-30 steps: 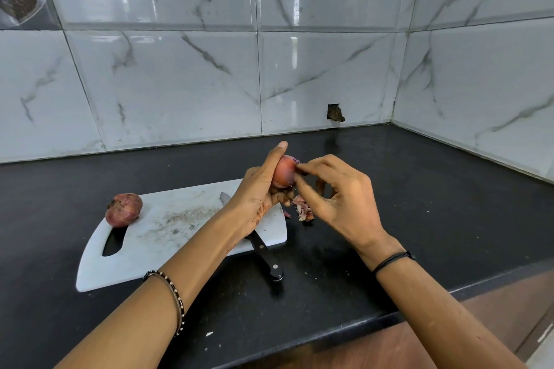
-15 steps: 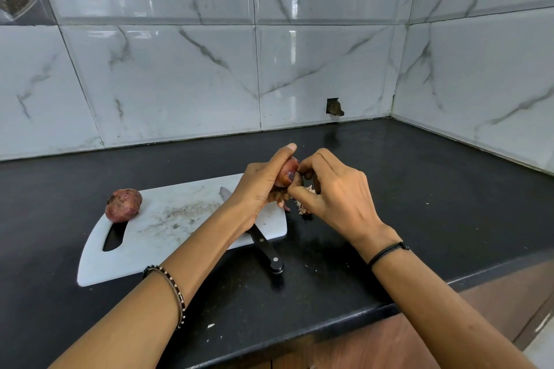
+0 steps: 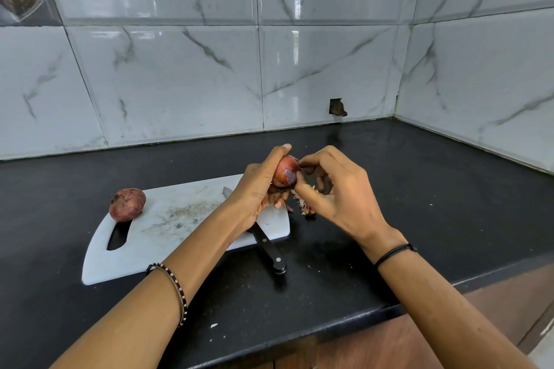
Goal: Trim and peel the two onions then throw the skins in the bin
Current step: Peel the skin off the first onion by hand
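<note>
My left hand [image 3: 257,189] grips a small red onion [image 3: 284,172] above the right end of the white cutting board [image 3: 168,228]. My right hand [image 3: 335,192] is at the onion's right side, with thumb and forefinger pinching at its skin. A second onion [image 3: 127,204], in its dry skin, lies on the board's left end. A little heap of torn skins [image 3: 305,207] lies on the black counter just right of the board, partly hidden by my right hand.
A black-handled knife [image 3: 268,249] lies across the board's right edge, its blade under my left wrist, handle pointing toward me. The black counter [image 3: 419,189] meets tiled walls behind and to the right. Its front edge runs below my forearms.
The onion has been turned slightly in my left hand and shows a bare purple patch. My right hand's fingers have shifted on its skin. Nothing else moved.
</note>
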Motion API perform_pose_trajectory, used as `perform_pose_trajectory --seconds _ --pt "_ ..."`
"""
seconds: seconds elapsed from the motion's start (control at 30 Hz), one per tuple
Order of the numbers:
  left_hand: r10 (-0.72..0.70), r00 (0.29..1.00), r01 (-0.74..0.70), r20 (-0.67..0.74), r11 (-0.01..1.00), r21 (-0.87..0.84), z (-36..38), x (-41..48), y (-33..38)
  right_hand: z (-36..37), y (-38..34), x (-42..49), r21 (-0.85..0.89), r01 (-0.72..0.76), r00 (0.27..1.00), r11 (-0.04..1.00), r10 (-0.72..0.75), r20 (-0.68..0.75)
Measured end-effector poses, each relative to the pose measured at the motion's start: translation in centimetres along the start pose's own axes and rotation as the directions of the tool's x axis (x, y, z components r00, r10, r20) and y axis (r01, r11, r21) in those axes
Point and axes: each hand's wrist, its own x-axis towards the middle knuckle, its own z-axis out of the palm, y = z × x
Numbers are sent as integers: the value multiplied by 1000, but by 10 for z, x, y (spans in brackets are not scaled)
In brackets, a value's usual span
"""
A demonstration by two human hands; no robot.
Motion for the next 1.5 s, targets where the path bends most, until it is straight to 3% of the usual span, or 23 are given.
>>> perform_pose_trajectory --seconds 0.33,0.53,0.7,1.1,1.37,1.5 --pt "33 998 -29 -47 996 84 1 2 -3 4 3 0 -84 80 997 993 -81 -1" --pt "74 997 -69 -28 985 157 3 1 -4 5 -2 2 -150 34 999 988 -30 35" --pt "67 998 -68 15 987 145 5 -2 -1 4 -2 2 -83 -36 997 996 41 59" --pt "-15 999 16 37 999 -32 2 -4 5 0 6 3 81 -282 958 956 285 -24" --pt "-21 998 27 52 992 -119 -2 -2 2 0 3 1 29 -175 984 984 175 -15" --pt "-17 998 27 61 986 -165 -2 0 2 0 7 1 11 -258 962 966 257 -91"
